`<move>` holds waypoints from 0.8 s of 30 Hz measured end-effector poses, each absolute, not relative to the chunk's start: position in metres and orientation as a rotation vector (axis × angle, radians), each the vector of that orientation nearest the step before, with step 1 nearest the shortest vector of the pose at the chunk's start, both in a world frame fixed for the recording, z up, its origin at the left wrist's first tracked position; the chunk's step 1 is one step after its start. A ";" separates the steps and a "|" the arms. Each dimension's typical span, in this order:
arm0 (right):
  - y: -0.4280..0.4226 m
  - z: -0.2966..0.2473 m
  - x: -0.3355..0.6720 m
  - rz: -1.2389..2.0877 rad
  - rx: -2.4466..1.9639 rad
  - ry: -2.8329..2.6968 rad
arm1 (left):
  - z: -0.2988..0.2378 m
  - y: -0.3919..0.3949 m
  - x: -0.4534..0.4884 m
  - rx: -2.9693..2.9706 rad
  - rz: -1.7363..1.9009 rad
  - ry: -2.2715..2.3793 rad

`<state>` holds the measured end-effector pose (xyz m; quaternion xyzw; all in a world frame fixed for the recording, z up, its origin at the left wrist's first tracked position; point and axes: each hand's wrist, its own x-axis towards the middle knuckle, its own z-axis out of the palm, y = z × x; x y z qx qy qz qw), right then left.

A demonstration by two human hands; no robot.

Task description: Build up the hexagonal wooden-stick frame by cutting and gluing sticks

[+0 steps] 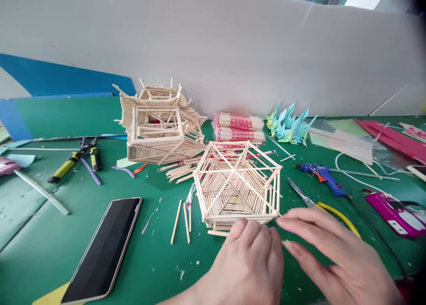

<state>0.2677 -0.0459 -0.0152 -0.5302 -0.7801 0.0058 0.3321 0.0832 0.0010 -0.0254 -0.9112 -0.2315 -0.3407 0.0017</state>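
A hexagonal frame of thin wooden sticks (237, 183) stands on the green mat (83, 114) in front of me. My left hand (248, 263) is curled with its fingertips against the frame's near bottom edge; what it pinches is hidden. My right hand (328, 251) lies to the right, fingers stretched out toward the frame's near right corner, nothing visible in them. A larger stick pavilion model (159, 125) stands behind and to the left. Loose sticks (182, 220) lie on the mat beside the frame.
A phone (103, 249) lies face up at the near left. Yellow-handled pliers (75, 158) are at far left. Wrapped chopstick bundles (238, 127), paper cranes (289, 125), a blue glue gun (322, 176), yellow-handled scissors (319, 205) and a pink case (396, 214) lie right. A white board stands behind.
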 end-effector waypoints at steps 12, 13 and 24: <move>-0.017 -0.008 0.255 0.317 -1.244 -2.244 | -0.020 0.007 0.048 -2.670 -1.023 -1.021; -0.016 -0.007 0.253 0.274 -1.241 -2.285 | -0.022 0.008 0.047 -2.684 -1.025 -1.028; 0.003 0.002 0.233 0.314 -1.260 -2.293 | -0.020 0.014 0.017 -2.640 -1.230 -1.225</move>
